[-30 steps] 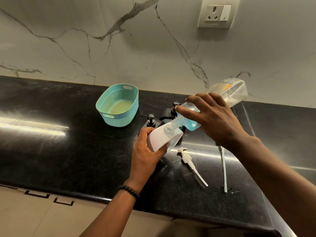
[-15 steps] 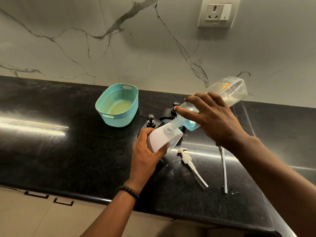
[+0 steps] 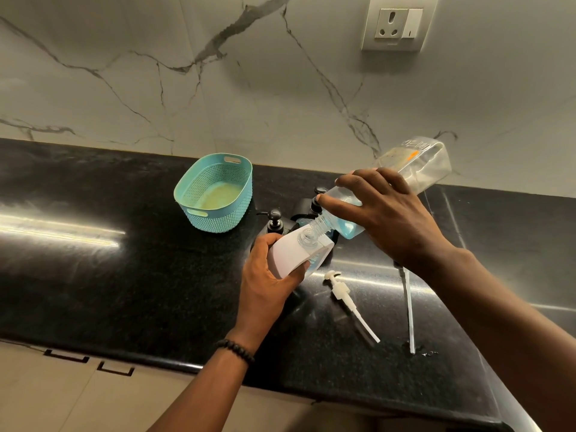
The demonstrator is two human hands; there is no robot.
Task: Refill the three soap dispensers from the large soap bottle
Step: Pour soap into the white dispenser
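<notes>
Left hand (image 3: 265,282) clamped round white dispenser (image 3: 294,255); right hand (image 3: 389,219) gripped tilted soap bottle (image 3: 405,173). Necks barely aligned, so likely spilling onto worktop (image 3: 156,275).

The left hand (image 3: 265,275) reaches in from the lower middle, forearm angled up and to the right, with a dark beaded bracelet (image 3: 236,349) around the wrist. Its fingers and thumb curl around a small white plastic dispenser bottle (image 3: 296,255), tilting it. The right hand (image 3: 386,219) comes in from the lower right, palm down, wrist bent. Its fingers spread over a large clear plastic soap bottle (image 3: 417,166), which is tipped neck-down, thumb extended left along the side.
</notes>
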